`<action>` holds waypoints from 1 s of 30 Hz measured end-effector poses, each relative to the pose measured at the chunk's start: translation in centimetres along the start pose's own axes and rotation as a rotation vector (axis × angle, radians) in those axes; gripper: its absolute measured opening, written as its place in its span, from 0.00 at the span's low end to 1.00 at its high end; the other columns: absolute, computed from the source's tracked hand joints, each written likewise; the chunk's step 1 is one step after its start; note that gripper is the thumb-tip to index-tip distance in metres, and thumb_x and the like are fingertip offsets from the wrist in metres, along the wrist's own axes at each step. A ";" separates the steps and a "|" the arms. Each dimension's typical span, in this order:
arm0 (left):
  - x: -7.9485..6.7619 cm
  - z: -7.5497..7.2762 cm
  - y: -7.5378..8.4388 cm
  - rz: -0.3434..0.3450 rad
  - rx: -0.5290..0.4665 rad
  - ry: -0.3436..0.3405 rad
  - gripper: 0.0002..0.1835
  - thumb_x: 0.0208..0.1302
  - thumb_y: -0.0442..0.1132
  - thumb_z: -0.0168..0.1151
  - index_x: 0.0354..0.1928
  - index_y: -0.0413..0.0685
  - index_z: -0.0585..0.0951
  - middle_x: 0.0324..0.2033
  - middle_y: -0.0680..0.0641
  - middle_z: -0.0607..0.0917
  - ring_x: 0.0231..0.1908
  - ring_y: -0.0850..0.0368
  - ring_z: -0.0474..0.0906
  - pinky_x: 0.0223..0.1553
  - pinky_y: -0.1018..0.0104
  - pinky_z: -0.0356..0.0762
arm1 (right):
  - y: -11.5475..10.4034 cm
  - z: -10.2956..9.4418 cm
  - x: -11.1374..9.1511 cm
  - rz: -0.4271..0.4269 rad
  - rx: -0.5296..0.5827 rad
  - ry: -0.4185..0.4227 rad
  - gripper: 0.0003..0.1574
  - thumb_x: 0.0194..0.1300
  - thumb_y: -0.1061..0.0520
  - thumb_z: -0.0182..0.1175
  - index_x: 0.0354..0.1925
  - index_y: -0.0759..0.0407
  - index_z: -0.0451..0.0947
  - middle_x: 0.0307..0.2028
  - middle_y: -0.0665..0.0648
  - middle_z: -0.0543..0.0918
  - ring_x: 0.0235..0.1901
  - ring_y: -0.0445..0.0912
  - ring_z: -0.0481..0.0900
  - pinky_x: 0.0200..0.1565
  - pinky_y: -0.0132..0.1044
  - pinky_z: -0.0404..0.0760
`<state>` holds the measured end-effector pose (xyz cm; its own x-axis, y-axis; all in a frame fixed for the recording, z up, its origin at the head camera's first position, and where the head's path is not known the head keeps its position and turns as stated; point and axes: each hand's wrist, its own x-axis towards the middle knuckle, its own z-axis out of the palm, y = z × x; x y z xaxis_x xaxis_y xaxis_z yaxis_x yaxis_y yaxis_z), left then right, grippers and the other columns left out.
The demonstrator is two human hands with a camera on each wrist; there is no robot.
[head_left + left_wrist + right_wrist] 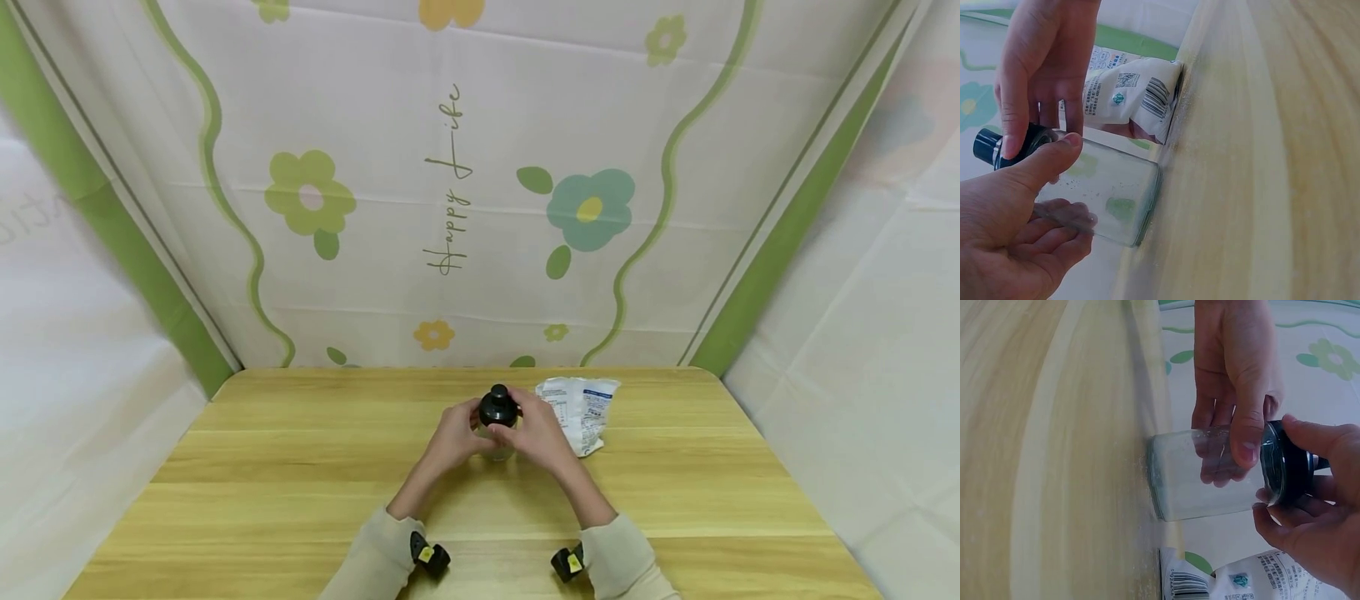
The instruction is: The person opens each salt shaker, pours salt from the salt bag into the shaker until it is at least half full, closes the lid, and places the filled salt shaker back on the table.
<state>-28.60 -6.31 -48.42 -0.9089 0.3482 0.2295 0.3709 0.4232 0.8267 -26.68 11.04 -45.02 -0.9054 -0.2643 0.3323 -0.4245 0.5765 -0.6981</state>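
Note:
A clear glass jar with a black knobbed lid stands upright on the wooden table. My left hand holds the glass body from the left side, its fingers behind the glass and the thumb in front, as the left wrist view shows. From the other side, my right hand grips the black lid with thumb and fingers around its rim. The lid sits on the jar's mouth; how tightly cannot be told. Inside the glass no contents show, only some specks or droplets on the wall.
Just right of the jar lies a crumpled white printed packet with a barcode. Behind the table hangs a white floral cloth, and white cloth walls close both sides. Black wrist cameras are strapped at both sleeves.

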 end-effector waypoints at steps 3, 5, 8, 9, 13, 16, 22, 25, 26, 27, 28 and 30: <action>0.0 0.0 0.0 0.005 -0.002 0.000 0.26 0.54 0.38 0.77 0.55 0.40 0.81 0.48 0.44 0.87 0.45 0.56 0.83 0.47 0.65 0.84 | 0.0 0.0 0.0 -0.009 -0.012 0.007 0.39 0.56 0.54 0.75 0.63 0.65 0.74 0.58 0.65 0.81 0.57 0.59 0.80 0.56 0.54 0.82; 0.0 0.0 0.0 0.005 0.002 -0.002 0.25 0.54 0.39 0.77 0.55 0.41 0.81 0.46 0.45 0.87 0.43 0.57 0.83 0.44 0.66 0.83 | 0.0 0.1 0.0 -0.003 -0.016 0.013 0.40 0.56 0.54 0.75 0.63 0.65 0.74 0.58 0.65 0.80 0.57 0.59 0.80 0.55 0.54 0.82; 0.0 0.0 0.0 0.001 0.010 -0.007 0.25 0.54 0.38 0.77 0.55 0.40 0.80 0.45 0.45 0.87 0.38 0.59 0.79 0.39 0.68 0.80 | 0.1 0.1 0.0 0.005 -0.001 0.012 0.38 0.57 0.55 0.74 0.62 0.66 0.74 0.58 0.65 0.80 0.57 0.59 0.80 0.55 0.53 0.83; 0.0 0.0 0.0 -0.001 0.011 -0.009 0.26 0.54 0.38 0.76 0.55 0.40 0.80 0.45 0.45 0.87 0.37 0.59 0.78 0.38 0.69 0.79 | 0.1 0.1 0.0 0.009 0.006 0.008 0.37 0.57 0.56 0.74 0.62 0.66 0.74 0.58 0.65 0.80 0.57 0.59 0.80 0.55 0.53 0.83; 0.0 0.0 0.0 -0.003 0.009 -0.008 0.26 0.54 0.38 0.77 0.55 0.40 0.80 0.45 0.45 0.87 0.36 0.62 0.76 0.38 0.72 0.78 | 0.1 0.1 0.0 -0.001 0.012 0.002 0.38 0.57 0.56 0.74 0.62 0.65 0.74 0.58 0.65 0.80 0.57 0.59 0.80 0.56 0.55 0.82; 0.0 0.0 0.0 0.004 0.006 -0.004 0.26 0.54 0.38 0.77 0.54 0.40 0.81 0.44 0.46 0.87 0.34 0.62 0.75 0.37 0.73 0.76 | -0.1 0.2 0.0 0.001 -0.008 0.018 0.38 0.55 0.54 0.75 0.61 0.65 0.75 0.57 0.65 0.80 0.57 0.60 0.79 0.56 0.55 0.81; 0.0 0.0 0.0 0.001 0.001 -0.004 0.27 0.54 0.38 0.77 0.56 0.40 0.80 0.47 0.45 0.87 0.38 0.60 0.78 0.41 0.69 0.80 | -0.1 0.2 0.1 0.021 -0.008 0.038 0.37 0.57 0.55 0.75 0.61 0.66 0.75 0.57 0.65 0.80 0.57 0.59 0.79 0.54 0.54 0.83; 0.0 0.0 0.0 -0.002 0.001 -0.007 0.27 0.54 0.37 0.77 0.57 0.40 0.80 0.47 0.45 0.87 0.41 0.60 0.80 0.43 0.66 0.82 | -0.1 0.1 0.1 0.029 0.003 0.035 0.39 0.56 0.55 0.75 0.63 0.65 0.74 0.58 0.65 0.80 0.57 0.59 0.80 0.55 0.52 0.83; 0.0 0.0 0.0 -0.003 0.000 -0.009 0.27 0.54 0.37 0.76 0.57 0.40 0.80 0.47 0.45 0.87 0.41 0.59 0.80 0.43 0.66 0.82 | 0.0 0.1 0.1 0.030 0.007 0.034 0.39 0.56 0.55 0.75 0.63 0.64 0.74 0.59 0.64 0.80 0.58 0.58 0.80 0.55 0.52 0.83; 0.0 0.0 0.0 -0.005 -0.003 -0.010 0.27 0.54 0.37 0.76 0.57 0.40 0.80 0.47 0.45 0.87 0.41 0.59 0.80 0.44 0.65 0.82 | 0.0 0.1 0.1 0.031 0.011 0.034 0.40 0.55 0.55 0.75 0.63 0.64 0.73 0.59 0.64 0.80 0.58 0.58 0.80 0.55 0.52 0.83; 0.0 0.0 0.0 -0.005 -0.006 -0.010 0.27 0.54 0.37 0.76 0.57 0.40 0.80 0.48 0.45 0.87 0.42 0.59 0.80 0.45 0.65 0.82 | 0.0 0.1 0.1 0.032 0.017 0.034 0.40 0.55 0.55 0.76 0.63 0.64 0.73 0.59 0.64 0.80 0.58 0.58 0.80 0.55 0.51 0.83; 0.0 0.0 -0.1 -0.009 -0.005 -0.010 0.27 0.54 0.37 0.76 0.56 0.40 0.80 0.48 0.45 0.87 0.43 0.59 0.81 0.46 0.65 0.83 | 0.0 0.2 0.1 0.033 0.027 0.035 0.40 0.55 0.55 0.76 0.63 0.64 0.74 0.59 0.64 0.80 0.58 0.58 0.80 0.56 0.51 0.83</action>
<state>-28.61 -6.35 -48.46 -0.9100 0.3532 0.2171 0.3622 0.4222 0.8310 -26.80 10.89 -45.08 -0.9185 -0.2179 0.3300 -0.3945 0.5638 -0.7256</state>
